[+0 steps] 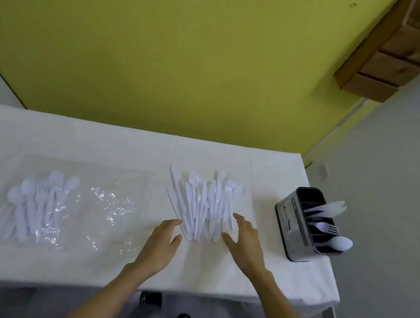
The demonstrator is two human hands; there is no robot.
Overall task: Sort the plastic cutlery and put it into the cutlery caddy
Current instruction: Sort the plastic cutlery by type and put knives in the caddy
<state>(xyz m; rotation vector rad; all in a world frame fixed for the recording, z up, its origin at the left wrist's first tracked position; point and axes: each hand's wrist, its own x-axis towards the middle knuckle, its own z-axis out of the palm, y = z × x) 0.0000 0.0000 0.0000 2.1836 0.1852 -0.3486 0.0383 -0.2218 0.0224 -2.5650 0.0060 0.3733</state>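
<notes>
The cutlery pile [204, 207] is spread right of the middle of the table [128, 146], pieces laid lengthwise from near edge to far edge. Its handle ends are flanked by the left grip [162, 241] and right grip [245, 241], both released, nothing held. The caddy [300, 226] is set at the right edge, nearer the right grip.

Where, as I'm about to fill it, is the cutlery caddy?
In the head view the cutlery caddy stands near the right edge of the table, right of the loose cutlery pile and the right hand.
</notes>
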